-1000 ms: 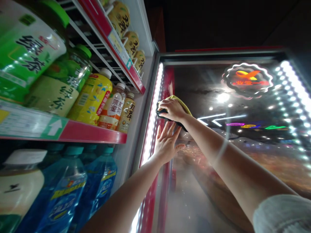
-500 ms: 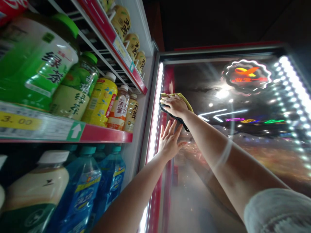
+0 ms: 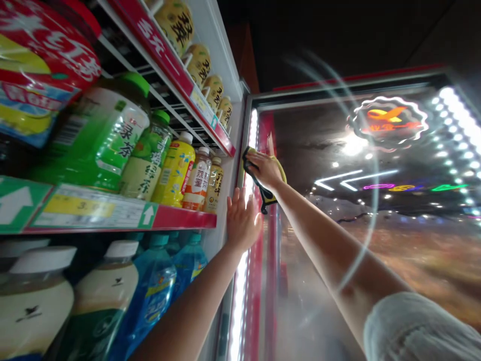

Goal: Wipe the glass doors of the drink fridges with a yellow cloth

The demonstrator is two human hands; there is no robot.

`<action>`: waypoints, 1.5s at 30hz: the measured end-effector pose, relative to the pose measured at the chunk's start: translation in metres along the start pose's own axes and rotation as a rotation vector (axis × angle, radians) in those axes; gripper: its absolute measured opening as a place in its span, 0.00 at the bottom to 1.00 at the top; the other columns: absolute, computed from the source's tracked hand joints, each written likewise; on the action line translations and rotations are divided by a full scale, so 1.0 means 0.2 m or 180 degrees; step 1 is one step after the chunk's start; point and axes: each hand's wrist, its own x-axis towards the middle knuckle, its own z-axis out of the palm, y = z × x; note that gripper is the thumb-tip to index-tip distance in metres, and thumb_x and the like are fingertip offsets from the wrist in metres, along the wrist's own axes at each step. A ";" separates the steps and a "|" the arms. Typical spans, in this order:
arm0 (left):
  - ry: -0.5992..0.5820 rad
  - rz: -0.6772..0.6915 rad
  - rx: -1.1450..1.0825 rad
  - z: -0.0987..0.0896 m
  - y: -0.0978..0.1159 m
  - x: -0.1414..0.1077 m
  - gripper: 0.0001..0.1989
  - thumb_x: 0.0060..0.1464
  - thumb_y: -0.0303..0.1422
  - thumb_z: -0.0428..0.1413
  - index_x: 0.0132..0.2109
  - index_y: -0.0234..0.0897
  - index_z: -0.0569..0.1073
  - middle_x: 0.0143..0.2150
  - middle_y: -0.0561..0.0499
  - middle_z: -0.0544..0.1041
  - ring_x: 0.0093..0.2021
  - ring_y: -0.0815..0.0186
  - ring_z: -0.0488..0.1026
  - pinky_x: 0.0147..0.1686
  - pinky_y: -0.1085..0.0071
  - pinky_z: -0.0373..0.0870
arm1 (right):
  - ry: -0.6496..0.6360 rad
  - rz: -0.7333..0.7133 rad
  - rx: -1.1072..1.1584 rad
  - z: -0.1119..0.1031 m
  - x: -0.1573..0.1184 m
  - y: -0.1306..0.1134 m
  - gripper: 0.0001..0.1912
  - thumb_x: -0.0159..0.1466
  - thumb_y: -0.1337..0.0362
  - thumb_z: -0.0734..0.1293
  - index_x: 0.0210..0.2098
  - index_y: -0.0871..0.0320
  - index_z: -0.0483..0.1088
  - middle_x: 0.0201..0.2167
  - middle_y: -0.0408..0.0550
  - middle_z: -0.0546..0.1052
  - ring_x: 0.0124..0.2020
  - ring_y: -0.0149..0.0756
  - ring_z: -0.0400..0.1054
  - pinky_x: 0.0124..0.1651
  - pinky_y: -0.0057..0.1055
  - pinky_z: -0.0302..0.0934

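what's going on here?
A person's right hand holds a yellow and dark cloth up at the glass door, near the light strip along its left side. The left hand is raised just below, fingers extended, holding nothing. Left of the door, drink bottles stand on shelves.

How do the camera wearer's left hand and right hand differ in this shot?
The bare left hand holds nothing, fingers extended; the bare right hand holds a yellow-and-black cloth. The left hand appears lower in the picture than the right hand. Both are ungloved.
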 end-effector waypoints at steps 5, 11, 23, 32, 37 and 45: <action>0.0030 -0.0170 0.0076 0.03 -0.08 -0.01 0.40 0.60 0.34 0.54 0.74 0.37 0.45 0.75 0.36 0.55 0.77 0.48 0.44 0.73 0.41 0.46 | -0.0361 -0.0793 0.0082 0.09 -0.11 -0.11 0.25 0.71 0.68 0.60 0.67 0.61 0.65 0.72 0.52 0.61 0.74 0.44 0.51 0.74 0.44 0.49; -0.0022 -0.0121 0.0193 0.04 -0.12 -0.02 0.41 0.57 0.32 0.55 0.74 0.33 0.48 0.75 0.34 0.56 0.76 0.46 0.47 0.72 0.44 0.50 | -0.0136 -0.0059 0.0033 0.12 0.05 -0.09 0.25 0.73 0.67 0.57 0.69 0.59 0.62 0.73 0.54 0.58 0.75 0.46 0.48 0.73 0.51 0.48; 0.0034 -0.0249 0.0308 0.04 -0.14 -0.01 0.40 0.59 0.37 0.56 0.72 0.23 0.51 0.72 0.29 0.59 0.75 0.46 0.50 0.72 0.48 0.51 | -0.0003 -0.0306 -0.0021 0.14 0.13 -0.06 0.24 0.73 0.64 0.58 0.65 0.64 0.67 0.71 0.53 0.63 0.73 0.48 0.52 0.74 0.46 0.50; 0.0234 -0.0268 0.0063 0.04 -0.13 -0.06 0.34 0.66 0.39 0.46 0.72 0.24 0.51 0.73 0.29 0.58 0.75 0.46 0.49 0.72 0.47 0.52 | -0.0287 -0.0804 -0.0056 0.13 -0.12 -0.10 0.24 0.74 0.63 0.56 0.67 0.57 0.65 0.72 0.48 0.61 0.75 0.42 0.49 0.76 0.41 0.46; 0.0456 -0.0309 -0.0099 0.02 -0.13 -0.03 0.30 0.68 0.37 0.42 0.72 0.26 0.52 0.73 0.30 0.58 0.75 0.48 0.50 0.71 0.47 0.53 | -0.0416 -0.1097 0.0061 0.10 -0.25 -0.10 0.26 0.74 0.63 0.56 0.70 0.57 0.61 0.73 0.49 0.59 0.74 0.43 0.50 0.74 0.45 0.50; 0.0325 -0.0084 -0.0199 0.07 -0.12 0.08 0.32 0.68 0.40 0.42 0.72 0.26 0.52 0.73 0.29 0.57 0.76 0.46 0.48 0.71 0.45 0.52 | 0.0059 0.0338 -0.0387 0.07 -0.15 -0.12 0.21 0.72 0.68 0.57 0.59 0.68 0.71 0.65 0.63 0.70 0.70 0.53 0.59 0.71 0.47 0.51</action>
